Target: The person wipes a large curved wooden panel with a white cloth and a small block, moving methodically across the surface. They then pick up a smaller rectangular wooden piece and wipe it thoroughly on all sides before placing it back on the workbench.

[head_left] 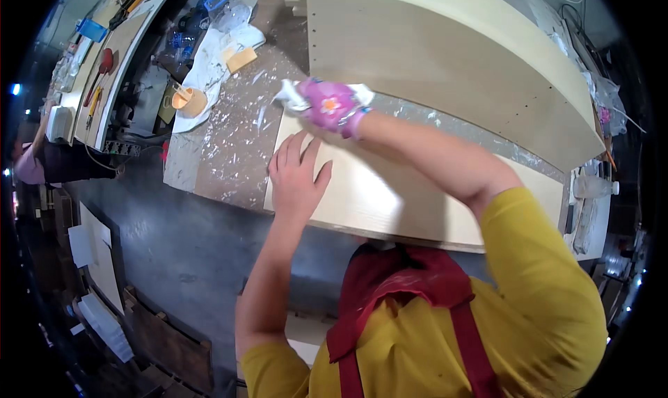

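Observation:
My left hand (299, 175) is bare and lies flat, fingers spread, on the left end of a pale, smooth board (355, 193) along the near edge of the workbench. Just beyond it is my right hand (332, 107), in a pink glove with a flower pattern. Its fingers are closed over a crumpled white cloth (293, 97), which pokes out on both sides and rests at the board's far left corner. What the palm covers is hidden. Behind the board stands a large panel piece (431, 67) with a curved pale top edge and small holes.
On the paint-spattered bench (233, 151), a yellow block (241, 60) and an orange cup (191, 104) with a stick sit on white paper at the left. A clear jug (226, 12) stands farther back. Another person (42, 158) is at the far left, beside a side table (129, 57) with tools.

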A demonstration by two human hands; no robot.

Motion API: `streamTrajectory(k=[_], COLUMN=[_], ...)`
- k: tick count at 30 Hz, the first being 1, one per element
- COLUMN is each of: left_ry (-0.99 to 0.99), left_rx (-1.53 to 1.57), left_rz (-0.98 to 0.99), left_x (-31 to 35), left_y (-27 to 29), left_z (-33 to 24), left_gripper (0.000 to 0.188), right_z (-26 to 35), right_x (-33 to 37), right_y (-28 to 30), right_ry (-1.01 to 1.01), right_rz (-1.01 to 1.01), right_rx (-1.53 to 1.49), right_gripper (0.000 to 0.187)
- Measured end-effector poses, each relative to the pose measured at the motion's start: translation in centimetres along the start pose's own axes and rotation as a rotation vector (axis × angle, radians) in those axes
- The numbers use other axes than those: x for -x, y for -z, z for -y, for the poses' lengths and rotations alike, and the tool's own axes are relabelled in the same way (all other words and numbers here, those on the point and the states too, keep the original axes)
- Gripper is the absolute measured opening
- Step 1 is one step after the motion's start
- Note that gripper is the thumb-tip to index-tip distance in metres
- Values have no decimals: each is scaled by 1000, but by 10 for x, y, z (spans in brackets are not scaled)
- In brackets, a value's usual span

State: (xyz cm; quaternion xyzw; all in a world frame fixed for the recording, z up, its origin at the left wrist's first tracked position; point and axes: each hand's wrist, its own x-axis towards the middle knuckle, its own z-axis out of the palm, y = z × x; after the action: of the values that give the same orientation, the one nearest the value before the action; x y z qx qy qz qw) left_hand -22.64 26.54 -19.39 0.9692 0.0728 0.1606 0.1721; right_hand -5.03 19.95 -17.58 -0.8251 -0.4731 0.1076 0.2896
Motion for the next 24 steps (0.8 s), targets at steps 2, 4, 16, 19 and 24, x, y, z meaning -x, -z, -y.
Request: streamTrajectory(k=[2,4,16,19,24], left_ry=[21,22,3,-4,-50], left_rx=[2,19,36,19,30], left_rz=[-11,-18,-30,-23,-12], left_x=[6,4,5,4,-1], left_y=[3,3,3,1,-1], left_z=[3,1,6,0,-3], left_gripper=[46,46,44,44,45], right_z=[2,-8,-9,-1,8], right_x=[26,35,32,34,-14], right_y=[23,23,10,18,-22], right_ry=[-130,-175,-223,-186,-126], right_rz=[76,61,10,7,-130], right_rx=[0,50,55,104,98], right_gripper=[30,30,31,27,31])
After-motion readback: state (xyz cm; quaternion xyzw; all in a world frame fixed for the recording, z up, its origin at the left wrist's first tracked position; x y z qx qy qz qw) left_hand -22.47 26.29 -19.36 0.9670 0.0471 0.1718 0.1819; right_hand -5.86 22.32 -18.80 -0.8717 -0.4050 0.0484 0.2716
